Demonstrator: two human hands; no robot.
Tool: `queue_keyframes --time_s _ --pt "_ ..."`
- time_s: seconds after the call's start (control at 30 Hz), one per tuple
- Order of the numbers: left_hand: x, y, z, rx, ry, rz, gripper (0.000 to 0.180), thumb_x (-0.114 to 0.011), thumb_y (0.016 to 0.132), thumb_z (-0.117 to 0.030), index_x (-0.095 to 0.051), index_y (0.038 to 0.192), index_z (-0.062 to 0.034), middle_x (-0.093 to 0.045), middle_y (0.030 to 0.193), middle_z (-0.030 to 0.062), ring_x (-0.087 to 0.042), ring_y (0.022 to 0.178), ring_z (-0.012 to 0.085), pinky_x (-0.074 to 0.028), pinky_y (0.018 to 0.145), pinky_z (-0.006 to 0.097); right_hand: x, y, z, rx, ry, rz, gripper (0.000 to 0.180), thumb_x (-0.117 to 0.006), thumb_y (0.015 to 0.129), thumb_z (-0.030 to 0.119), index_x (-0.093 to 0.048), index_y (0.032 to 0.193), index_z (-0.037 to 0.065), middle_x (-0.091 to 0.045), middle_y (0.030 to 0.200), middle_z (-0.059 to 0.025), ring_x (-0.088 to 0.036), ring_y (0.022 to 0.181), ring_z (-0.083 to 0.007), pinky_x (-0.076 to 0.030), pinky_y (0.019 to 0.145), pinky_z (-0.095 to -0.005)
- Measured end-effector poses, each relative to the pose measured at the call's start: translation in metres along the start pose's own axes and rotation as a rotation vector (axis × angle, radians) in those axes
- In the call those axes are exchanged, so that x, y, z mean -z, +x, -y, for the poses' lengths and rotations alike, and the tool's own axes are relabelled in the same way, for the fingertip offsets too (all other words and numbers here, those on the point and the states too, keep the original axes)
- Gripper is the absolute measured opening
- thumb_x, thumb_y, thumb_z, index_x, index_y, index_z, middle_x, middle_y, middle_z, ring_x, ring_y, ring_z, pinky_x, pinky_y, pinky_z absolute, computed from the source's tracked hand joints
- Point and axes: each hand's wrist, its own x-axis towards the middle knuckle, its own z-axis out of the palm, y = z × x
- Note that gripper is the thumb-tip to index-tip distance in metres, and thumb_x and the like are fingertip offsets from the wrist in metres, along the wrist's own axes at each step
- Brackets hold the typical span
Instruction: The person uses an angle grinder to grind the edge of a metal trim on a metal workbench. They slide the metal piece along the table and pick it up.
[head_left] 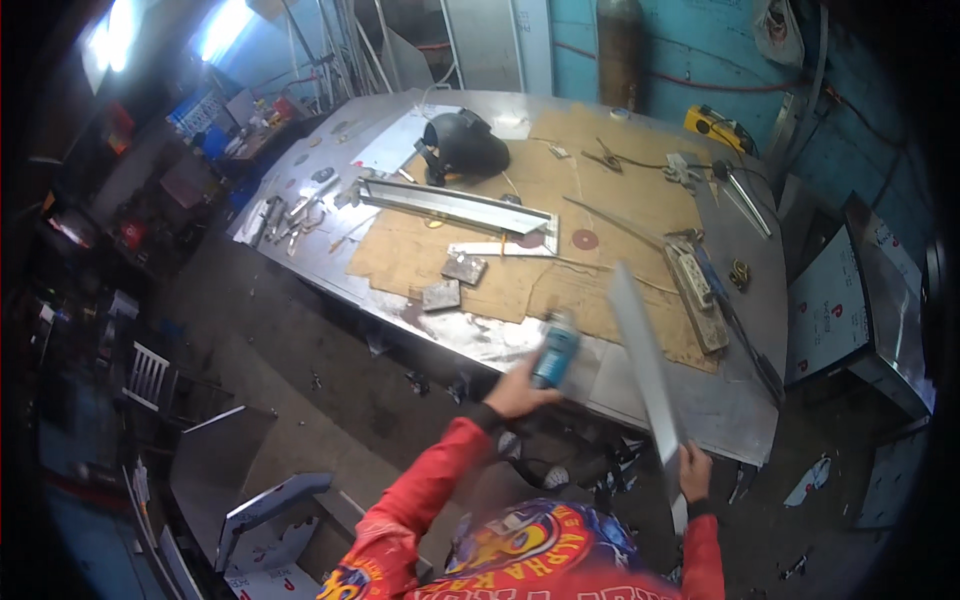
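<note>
My left hand [520, 390] is wrapped round a teal cylinder with a grey end [556, 352], held over the near edge of the metal-topped table [610, 375]. Motion blur hides whether it is a power tool or a can. My right hand [694, 472] grips the lower part of a long, narrow metal strip [645, 355]. The strip is tilted, and its upper end reaches over the table. Two small metal blocks, one a grey block [441, 295] and the other a darker block [465, 268], lie beyond my left hand.
Brown board [400, 255] covers much of the tabletop. On it rest a black welding helmet [465, 146], a long metal channel [450, 205] and a power strip [688, 275]. Cut metal sheets [275, 505] stand lower left. A film-covered metal box [835, 310] stands at right.
</note>
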Motion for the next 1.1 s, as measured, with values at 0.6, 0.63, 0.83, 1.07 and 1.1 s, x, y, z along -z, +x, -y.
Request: queue_keyframes --time_s 0.6,0.63,0.83,1.07,1.1 --pt "-0.201 0.052 -0.069 -0.488 0.795 0.221 0.074 -0.058 0.087 -0.016 -0.031 0.149 -0.0473 -0.042 0.134 0.0210 -0.057 0.095 0.0338 -0.053 0.073 0.041 0.119 -0.159 0.018 -0.359 -0.137 -0.356 0.034 -0.058 0.097 0.018 -0.046 0.077 -0.007 -0.033 0.062 -0.0144 -0.031 0.062 -0.0129 -0.030 0.051 -0.0353" --pt "-0.201 0.047 -0.067 -0.469 0.804 0.213 0.074 -0.058 0.087 -0.016 -0.031 0.149 -0.0473 -0.042 0.134 0.0210 -0.057 0.095 0.0338 -0.053 0.073 0.041 0.117 -0.151 0.012 -0.332 -0.096 -0.328 0.035 -0.059 0.097 0.018 -0.045 0.077 -0.006 -0.032 0.064 -0.0090 -0.031 0.064 -0.0106 -0.030 0.052 -0.0329" --pt "-0.159 -0.001 -0.059 -0.551 0.546 0.156 0.062 -0.062 0.083 -0.016 -0.046 0.143 -0.0214 -0.032 0.150 0.0255 -0.037 0.135 0.0397 -0.034 0.107 0.051 0.095 -0.081 0.031 -0.107 -0.045 -0.203 0.030 -0.059 0.096 0.015 -0.048 0.079 -0.006 -0.036 0.062 -0.0141 -0.032 0.062 -0.0126 -0.033 0.052 -0.0342" --pt "-0.019 -0.167 0.083 0.248 0.276 -0.211 0.043 -0.067 0.080 -0.016 -0.064 0.123 -0.0118 -0.060 0.128 0.0151 -0.056 0.118 0.0341 -0.046 0.100 0.042 0.065 0.000 0.076 0.046 -0.076 0.039 0.020 -0.061 0.094 0.013 -0.064 0.095 -0.007 -0.056 0.065 -0.0141 -0.048 0.060 -0.0125 -0.042 0.057 -0.0324" --pt "-0.003 -0.209 0.125 0.551 0.113 -0.306 0.043 -0.066 0.082 -0.024 -0.063 0.123 -0.0097 -0.064 0.122 0.0173 -0.059 0.115 0.0347 -0.047 0.099 0.043 0.056 0.011 0.082 0.047 -0.128 0.108 0.019 -0.062 0.094 0.012 -0.065 0.097 -0.007 -0.059 0.068 -0.0142 -0.052 0.062 -0.0124 -0.044 0.059 -0.0316"
